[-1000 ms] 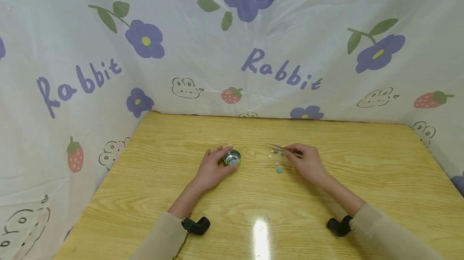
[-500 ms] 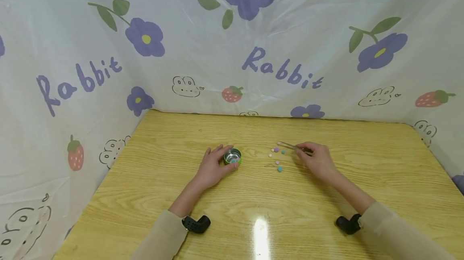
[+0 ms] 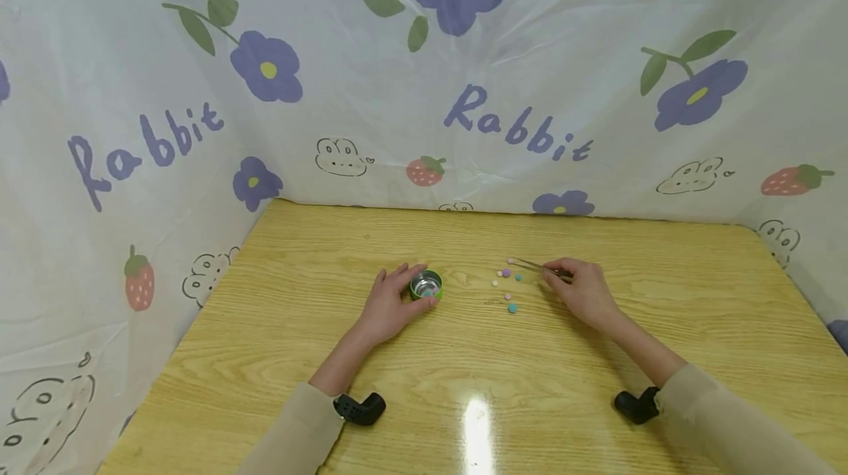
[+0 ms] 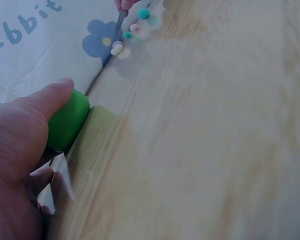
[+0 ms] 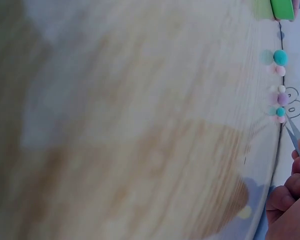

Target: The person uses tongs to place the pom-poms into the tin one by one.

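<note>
My left hand (image 3: pixel 391 305) holds a small round green tin (image 3: pixel 424 281) on the table, thumb at its near side and fingers at the far side. Its inside is shiny metal, with a few coloured balls at the bottom. My right hand (image 3: pixel 583 292) pinches a pair of metal tweezers (image 3: pixel 535 266), whose tips point left and reach a small pink ball (image 3: pixel 511 261). Close by lie a purple ball (image 3: pixel 506 272), a small teal ball (image 3: pixel 519 278), a larger blue ball (image 3: pixel 513 308), another pink ball (image 3: pixel 508 297) and white balls (image 3: pixel 495 283).
The wooden table (image 3: pixel 424 394) backs onto a white curtain (image 3: pixel 371 92) printed with flowers and the word Rabbit. A thin dark mark (image 3: pixel 493 302) shows on the wood left of the near balls. Black wrist cameras (image 3: pixel 361 409) are worn on both wrists.
My right hand has moved right and drawn the tweezers back from over the balls, so their tips are now at the far pink ball. My left hand and the tin stay put.
</note>
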Available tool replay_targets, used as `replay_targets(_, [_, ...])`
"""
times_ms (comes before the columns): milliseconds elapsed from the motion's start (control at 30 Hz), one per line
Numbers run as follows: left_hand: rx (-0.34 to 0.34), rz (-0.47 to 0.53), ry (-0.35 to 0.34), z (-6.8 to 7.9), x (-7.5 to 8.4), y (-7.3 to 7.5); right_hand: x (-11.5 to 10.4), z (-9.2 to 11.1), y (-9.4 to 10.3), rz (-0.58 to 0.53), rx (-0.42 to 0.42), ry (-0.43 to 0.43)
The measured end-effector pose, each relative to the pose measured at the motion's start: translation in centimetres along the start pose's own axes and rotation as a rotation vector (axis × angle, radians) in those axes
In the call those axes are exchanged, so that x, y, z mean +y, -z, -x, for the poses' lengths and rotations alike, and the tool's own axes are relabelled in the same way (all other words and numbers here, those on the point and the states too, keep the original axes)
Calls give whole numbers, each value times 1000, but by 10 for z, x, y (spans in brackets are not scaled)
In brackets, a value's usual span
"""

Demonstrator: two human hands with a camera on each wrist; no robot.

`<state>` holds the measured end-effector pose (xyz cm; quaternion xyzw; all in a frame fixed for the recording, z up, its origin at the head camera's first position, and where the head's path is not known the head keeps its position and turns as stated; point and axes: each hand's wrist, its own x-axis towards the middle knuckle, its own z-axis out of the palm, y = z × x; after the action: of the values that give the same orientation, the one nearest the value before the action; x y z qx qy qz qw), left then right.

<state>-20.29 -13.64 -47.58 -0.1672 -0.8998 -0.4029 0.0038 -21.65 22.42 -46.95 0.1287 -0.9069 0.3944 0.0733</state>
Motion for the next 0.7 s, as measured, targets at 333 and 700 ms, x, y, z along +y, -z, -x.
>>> replay_targets(333, [3, 5, 5, 0, -1, 0, 0, -1, -2, 25, -4, 3])
replay_targets(700, [8, 15, 12, 0, -2, -1, 3, -2, -4, 50, 9, 43])
